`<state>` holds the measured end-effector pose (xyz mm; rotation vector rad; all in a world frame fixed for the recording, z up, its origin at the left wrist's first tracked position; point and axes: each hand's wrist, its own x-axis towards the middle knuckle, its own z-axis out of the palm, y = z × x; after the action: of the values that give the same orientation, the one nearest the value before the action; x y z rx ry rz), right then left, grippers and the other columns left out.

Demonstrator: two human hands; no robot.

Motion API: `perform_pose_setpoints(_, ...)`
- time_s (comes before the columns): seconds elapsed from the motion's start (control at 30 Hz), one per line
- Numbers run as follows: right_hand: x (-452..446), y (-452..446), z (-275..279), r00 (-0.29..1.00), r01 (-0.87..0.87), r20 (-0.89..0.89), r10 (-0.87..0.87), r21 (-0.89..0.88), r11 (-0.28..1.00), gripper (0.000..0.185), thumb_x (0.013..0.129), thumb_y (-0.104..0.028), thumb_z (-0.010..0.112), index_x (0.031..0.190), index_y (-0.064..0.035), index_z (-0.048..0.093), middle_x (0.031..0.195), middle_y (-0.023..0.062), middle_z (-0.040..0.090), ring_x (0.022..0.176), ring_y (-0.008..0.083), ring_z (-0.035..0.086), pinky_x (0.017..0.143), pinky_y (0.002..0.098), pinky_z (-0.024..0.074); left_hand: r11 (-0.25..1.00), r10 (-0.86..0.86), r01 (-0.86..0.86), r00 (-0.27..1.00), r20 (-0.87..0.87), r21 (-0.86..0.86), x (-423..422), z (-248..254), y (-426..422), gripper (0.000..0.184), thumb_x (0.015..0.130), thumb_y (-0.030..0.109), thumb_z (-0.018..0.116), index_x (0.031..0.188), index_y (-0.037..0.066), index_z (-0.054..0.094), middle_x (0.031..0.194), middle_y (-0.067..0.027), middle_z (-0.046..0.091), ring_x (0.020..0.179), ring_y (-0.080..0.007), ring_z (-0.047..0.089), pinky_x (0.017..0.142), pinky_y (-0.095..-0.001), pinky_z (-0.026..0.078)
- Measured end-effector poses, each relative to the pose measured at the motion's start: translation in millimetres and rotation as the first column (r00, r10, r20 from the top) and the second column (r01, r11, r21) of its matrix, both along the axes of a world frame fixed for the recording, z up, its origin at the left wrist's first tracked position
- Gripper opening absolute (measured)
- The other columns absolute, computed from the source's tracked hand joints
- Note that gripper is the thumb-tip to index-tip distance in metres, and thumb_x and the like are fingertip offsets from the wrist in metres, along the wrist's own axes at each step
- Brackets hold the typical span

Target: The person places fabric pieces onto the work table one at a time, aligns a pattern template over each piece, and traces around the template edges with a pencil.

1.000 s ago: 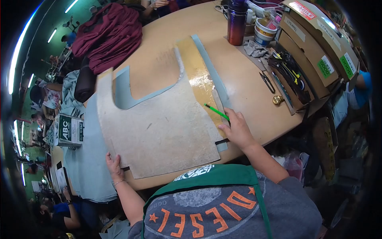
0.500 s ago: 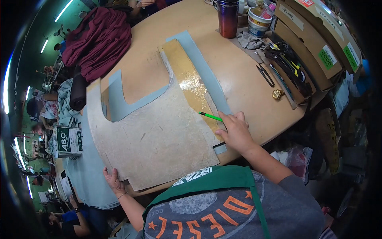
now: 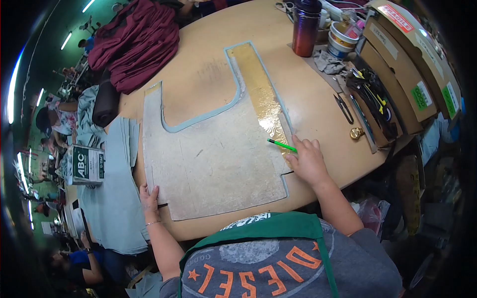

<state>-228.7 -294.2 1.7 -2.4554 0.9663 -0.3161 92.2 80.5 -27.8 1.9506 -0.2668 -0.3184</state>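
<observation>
A large grey-white pattern board [image 3: 213, 159] with a deep curved cutout and a shiny tan strip [image 3: 256, 84] lies over a light blue sheet [image 3: 198, 120], whose edge shows as a narrow border. At the board's lower left corner is my left hand [image 3: 149, 196], its thumb and fingers apart around the edge. My right hand [image 3: 309, 160] rests on the right edge, its fingers closed round a green pencil [image 3: 280, 145] that points left across the board.
Light blue sheets [image 3: 112, 198] and an ABC box [image 3: 86, 165] lie left. Maroon cloth [image 3: 136, 44] is at the back left. Snips [image 3: 344, 109], a gold object [image 3: 356, 133], a tumbler [image 3: 305, 27], tubs and cardboard boxes [image 3: 397, 64] stand right. Other people are at the left and back.
The board has shifted over the blue sheet, which now shows only as a thin even border where wide parts stuck out before. Both hands have moved with the board's edges.
</observation>
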Motion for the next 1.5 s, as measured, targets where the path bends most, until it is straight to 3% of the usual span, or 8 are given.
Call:
perform_pose_setpoints(0.27,1,-4,0,0.999,-0.036,0.026,0.036,0.021,0.999,0.053,0.071,-0.018,0.065,0.116,0.0033,0.048,0.089,0.0155,0.054,0.085,0.0309,0.045,0.078,0.0369,0.0396,0.997,0.016,-0.016,1.000,0.003,0.082,-7,6,-7,0.045,0.077,0.013,0.064,0.112,0.001,0.038,0.105,-0.0107,0.053,0.096,-0.0169,0.049,0.086,-0.0299,0.038)
perform_pose_setpoints(0.47,-2,-4,-3,0.997,-0.050,0.062,0.050,0.003,0.999,0.052,0.072,-0.018,0.064,0.116,0.0030,0.047,0.089,0.0160,0.054,0.084,0.0310,0.045,0.078,0.0369,0.0385,0.999,-0.025,0.025,0.999,0.023,-0.036,-7,3,-7,0.048,0.078,0.016,0.064,0.115,0.004,0.037,0.106,-0.0099,0.053,0.097,-0.0175,0.049,0.087,-0.0303,0.037)
perform_pose_setpoints(0.67,-1,-4,-7,0.997,-0.046,0.064,0.047,-0.012,0.999,0.052,0.072,-0.018,0.065,0.117,0.0021,0.047,0.088,0.0159,0.053,0.083,0.0309,0.045,0.078,0.0373,0.0388,0.997,-0.025,0.024,1.000,0.016,0.073,-4,5,-9,0.046,0.081,0.016,0.061,0.117,0.005,0.035,0.109,-0.0099,0.051,0.100,-0.0171,0.047,0.088,-0.0304,0.036)
perform_pose_setpoints(0.97,-1,-5,-7,0.998,-0.035,0.043,0.035,-0.020,0.999,0.053,0.072,-0.019,0.064,0.119,0.0002,0.047,0.087,0.0162,0.054,0.082,0.0312,0.045,0.076,0.0380,0.0396,0.995,-0.074,0.073,0.997,-0.012,-0.062,-8,1,-2,0.049,0.080,0.018,0.062,0.119,0.007,0.032,0.112,-0.0082,0.047,0.103,-0.0165,0.043,0.090,-0.0297,0.034)
perform_pose_setpoints(1.5,0,-3,-5,1.000,-0.013,0.028,0.014,-0.023,1.000,0.053,0.072,-0.023,0.064,0.117,0.0008,0.048,0.083,0.0159,0.053,0.081,0.0301,0.045,0.077,0.0368,0.0383,0.991,-0.109,0.110,0.994,-0.018,0.074,-4,7,-2,0.047,0.079,0.013,0.061,0.118,0.002,0.036,0.109,-0.0110,0.050,0.099,-0.0171,0.047,0.088,-0.0296,0.037)
